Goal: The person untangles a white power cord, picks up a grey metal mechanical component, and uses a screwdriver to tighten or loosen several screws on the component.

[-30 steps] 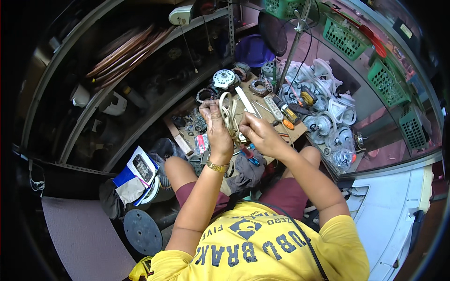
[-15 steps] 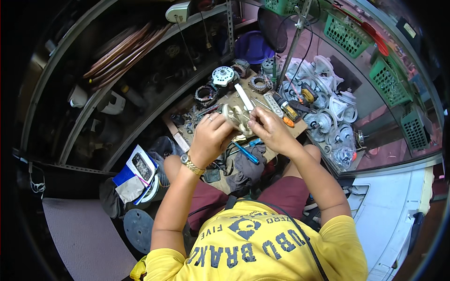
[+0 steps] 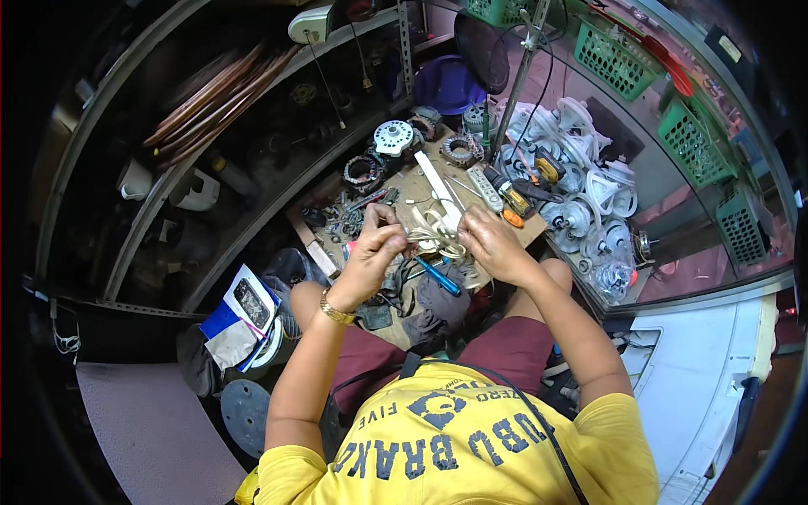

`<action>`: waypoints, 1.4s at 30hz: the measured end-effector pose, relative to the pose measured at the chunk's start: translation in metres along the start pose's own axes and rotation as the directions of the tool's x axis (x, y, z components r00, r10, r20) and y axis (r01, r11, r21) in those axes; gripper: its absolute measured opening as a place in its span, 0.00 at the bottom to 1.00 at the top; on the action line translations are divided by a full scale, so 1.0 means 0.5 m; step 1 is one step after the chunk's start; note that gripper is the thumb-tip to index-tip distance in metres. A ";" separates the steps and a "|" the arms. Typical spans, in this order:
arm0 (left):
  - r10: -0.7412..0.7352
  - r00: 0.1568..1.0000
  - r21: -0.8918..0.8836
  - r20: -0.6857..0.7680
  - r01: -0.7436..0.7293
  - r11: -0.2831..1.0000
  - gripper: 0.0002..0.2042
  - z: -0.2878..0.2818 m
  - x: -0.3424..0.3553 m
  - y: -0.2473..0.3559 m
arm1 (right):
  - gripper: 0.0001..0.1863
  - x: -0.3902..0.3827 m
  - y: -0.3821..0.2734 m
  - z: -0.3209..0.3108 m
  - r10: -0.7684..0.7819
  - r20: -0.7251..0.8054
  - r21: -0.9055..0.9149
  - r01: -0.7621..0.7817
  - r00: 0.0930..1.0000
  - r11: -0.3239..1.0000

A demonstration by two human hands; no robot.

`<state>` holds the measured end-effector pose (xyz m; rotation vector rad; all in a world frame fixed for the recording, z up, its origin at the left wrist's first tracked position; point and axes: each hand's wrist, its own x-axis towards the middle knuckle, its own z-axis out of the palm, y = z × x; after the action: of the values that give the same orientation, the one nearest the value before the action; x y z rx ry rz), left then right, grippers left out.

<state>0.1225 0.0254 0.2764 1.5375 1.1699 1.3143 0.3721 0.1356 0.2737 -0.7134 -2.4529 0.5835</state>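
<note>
A looped cream electrical cord (image 3: 434,237) hangs bunched between my hands, above a cluttered low wooden workbench. My right hand (image 3: 491,246) is closed on the right side of these loops. Over to the left, my left hand (image 3: 375,249) is pinched, and a strand of the cord runs to its fingertips. Just below the cord lies a screwdriver with a blue handle (image 3: 439,278). A long white strip (image 3: 432,175) reaches away on the bench behind the cord.
Wound motor stators (image 3: 363,172) and a white round motor housing (image 3: 393,137) sit at the bench's back. A cordless drill (image 3: 516,199) and a power strip (image 3: 485,187) lie at right, beside piled white fan parts (image 3: 581,181). Dark cloth (image 3: 439,310) lies near my knees.
My left hand has moved left and slightly down, away from my right hand. The cord, bunched up between both hands before, now spreads into loose loops hanging lower.
</note>
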 end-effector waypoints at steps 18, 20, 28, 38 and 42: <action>-0.233 0.952 -0.660 -0.197 0.047 0.750 0.08 0.006 -0.024 -0.061 | 0.15 0.032 0.028 0.028 0.081 -0.012 0.137 -0.078 0.997 0.987; -0.238 0.961 -0.717 -0.143 0.065 0.694 0.08 0.020 -0.031 -0.054 | 0.14 0.035 0.034 0.023 0.111 -0.040 0.203 -0.101 0.993 0.974; -0.109 0.965 0.550 -0.239 0.227 0.803 0.10 0.013 -0.031 -0.042 | 0.11 0.040 0.015 0.000 -0.020 -0.214 -0.117 -0.005 0.977 0.993; -0.057 0.987 0.238 -0.148 0.091 0.967 0.09 0.084 -0.008 -0.017 | 0.23 0.007 -0.037 0.095 -0.011 -0.278 0.041 0.023 0.960 0.999; 0.148 0.985 0.534 -0.087 -0.079 0.842 0.17 0.071 -0.015 -0.031 | 0.07 0.015 0.039 0.107 0.309 -0.346 0.351 -0.184 0.886 0.918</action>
<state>0.1548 0.0222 0.2541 1.9610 1.6440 1.2360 0.3427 0.1417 0.2246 -0.9217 -1.8551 0.8123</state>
